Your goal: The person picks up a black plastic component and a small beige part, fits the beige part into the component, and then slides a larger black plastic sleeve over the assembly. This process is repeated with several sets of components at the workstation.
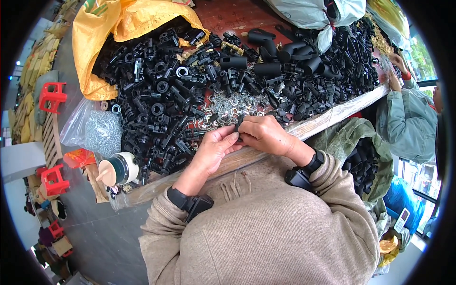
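My left hand (213,149) and my right hand (267,135) meet over the near edge of the table. Between their fingertips is a small black part (239,123), mostly covered by the fingers, so its exact kind does not show. Both hands are closed on it. Just beyond them lies a heap of small silvery metal hooks (228,105). To the left spreads a big pile of black plastic fittings (159,108) with rings and clamps. Smaller black pieces (311,97) are heaped to the right, with wide black tubes (268,69) behind the hooks.
A pale wooden rail (327,118) edges the table. At left stand a yellow sack (95,52), a clear bag of metal pieces (103,132) and a lidded cup (124,167). A green sack (380,164) of black parts is at right, near a co-worker's sleeve (403,121).
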Action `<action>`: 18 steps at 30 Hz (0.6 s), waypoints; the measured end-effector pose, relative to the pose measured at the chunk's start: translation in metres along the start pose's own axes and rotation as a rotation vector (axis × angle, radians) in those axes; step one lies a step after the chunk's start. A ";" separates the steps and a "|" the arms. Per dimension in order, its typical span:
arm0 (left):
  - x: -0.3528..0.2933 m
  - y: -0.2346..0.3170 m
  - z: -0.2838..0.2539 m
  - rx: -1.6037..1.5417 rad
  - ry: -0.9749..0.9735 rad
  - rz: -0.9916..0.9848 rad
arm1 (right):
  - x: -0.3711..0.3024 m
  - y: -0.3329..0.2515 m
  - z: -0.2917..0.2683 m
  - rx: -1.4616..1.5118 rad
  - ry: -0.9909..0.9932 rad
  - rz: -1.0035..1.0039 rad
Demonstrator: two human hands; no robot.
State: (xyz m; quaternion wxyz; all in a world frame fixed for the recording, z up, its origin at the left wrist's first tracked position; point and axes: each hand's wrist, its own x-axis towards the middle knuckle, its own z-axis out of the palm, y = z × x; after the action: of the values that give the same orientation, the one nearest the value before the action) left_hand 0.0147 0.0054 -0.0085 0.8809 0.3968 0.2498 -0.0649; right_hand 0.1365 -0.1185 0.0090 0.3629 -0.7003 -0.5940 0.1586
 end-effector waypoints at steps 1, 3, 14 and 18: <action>0.001 0.000 -0.001 -0.001 0.001 -0.002 | 0.000 0.001 0.001 -0.004 0.002 0.000; 0.002 -0.001 -0.003 0.006 -0.003 -0.010 | 0.001 0.002 0.002 -0.012 0.005 0.000; 0.001 0.001 -0.007 -0.154 -0.053 0.023 | -0.005 0.011 -0.012 0.201 0.141 0.047; -0.002 0.001 -0.010 -0.205 -0.067 0.033 | -0.005 0.012 -0.018 0.056 0.055 0.001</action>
State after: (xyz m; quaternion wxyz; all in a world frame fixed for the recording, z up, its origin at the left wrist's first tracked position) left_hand 0.0100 0.0131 -0.0122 0.9256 0.3065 0.2191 -0.0378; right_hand 0.1552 -0.1289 0.0119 0.3983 -0.6941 -0.5790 0.1560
